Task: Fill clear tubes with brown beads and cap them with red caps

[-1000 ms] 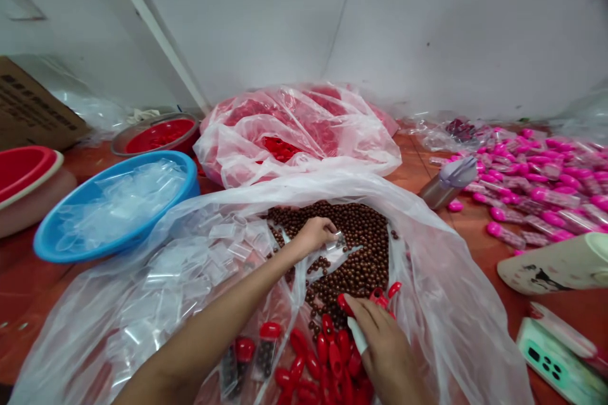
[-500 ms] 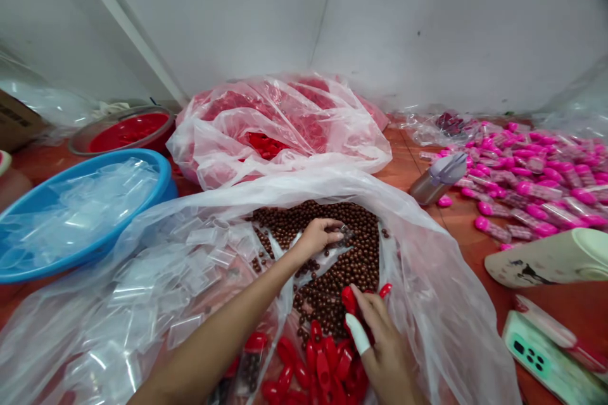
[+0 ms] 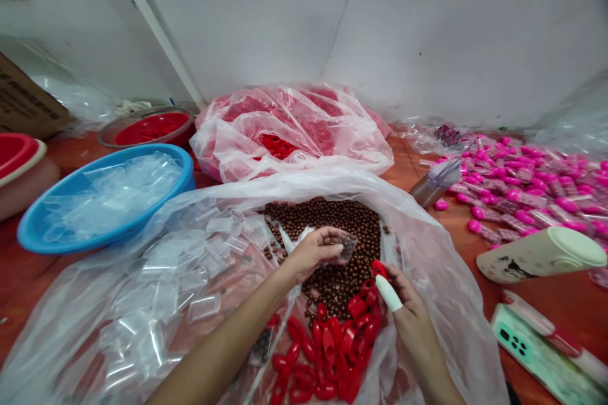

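Note:
Over a heap of small brown beads (image 3: 365, 221), my left hand (image 3: 316, 254) is closed on a clear plastic case (image 3: 348, 247); whether beads are inside is hard to tell. My right hand (image 3: 403, 294), with a white cover (image 3: 388, 293) on one digit, pinches a red plastic cap (image 3: 379, 268) close to the case but apart from it. Below lies a pile of red caps (image 3: 332, 354). More clear cases (image 3: 161, 266) are spread on the left half of the white plastic sheet (image 3: 441, 285). A bead-filled case (image 3: 263, 347) is partly hidden by my left forearm.
A blue basin (image 3: 33, 228) of clear parts stands left. Behind is a bag (image 3: 294, 133) of red pieces, before a wall. Filled pink-capped containers (image 3: 532, 183) lie right, near a grey bottle (image 3: 434, 182), a cream bottle (image 3: 532, 256) and a phone (image 3: 532, 348).
My left hand has lifted the clear case out of the beads. My right hand has raised a red cap from the pile towards it. The view has shifted slightly.

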Tool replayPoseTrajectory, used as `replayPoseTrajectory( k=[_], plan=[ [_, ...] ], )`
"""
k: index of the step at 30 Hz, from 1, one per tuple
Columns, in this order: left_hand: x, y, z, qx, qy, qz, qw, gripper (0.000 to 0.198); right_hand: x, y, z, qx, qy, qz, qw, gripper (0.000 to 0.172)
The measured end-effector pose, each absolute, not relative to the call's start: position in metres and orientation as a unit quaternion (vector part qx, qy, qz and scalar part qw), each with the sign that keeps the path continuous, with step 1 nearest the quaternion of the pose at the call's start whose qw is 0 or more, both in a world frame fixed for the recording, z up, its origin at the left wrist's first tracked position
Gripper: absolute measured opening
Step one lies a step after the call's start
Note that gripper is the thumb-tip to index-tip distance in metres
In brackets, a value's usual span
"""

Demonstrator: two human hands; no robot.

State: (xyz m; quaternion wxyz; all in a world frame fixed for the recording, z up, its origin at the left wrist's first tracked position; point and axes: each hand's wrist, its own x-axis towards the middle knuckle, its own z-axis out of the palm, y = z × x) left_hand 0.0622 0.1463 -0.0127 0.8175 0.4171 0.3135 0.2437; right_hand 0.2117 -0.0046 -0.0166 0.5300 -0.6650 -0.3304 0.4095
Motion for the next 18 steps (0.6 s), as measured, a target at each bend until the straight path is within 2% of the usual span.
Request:
replayPoseTrajectory(
  k=[6, 11, 18],
  plan=[
    [0.028, 0.098, 0.007, 0.368, 0.316, 0.247, 0.839, 0.044, 0.206, 0.001, 0.005, -0.654, -0.35, 0.398, 0.541, 0.049],
    [0.006, 0.07, 0.011, 0.368, 0.311, 0.261, 0.836, 0.048, 0.189, 0.004, 0.016, -0.634, -0.396, 0.415, 0.519, 0.04],
    [-0.017, 0.048, 0.009, 0.369, 0.334, 0.264, 0.826, 0.049, 0.168, -0.002, 0.01, -0.623, -0.526, 0.381, 0.435, 0.034]
  ],
)
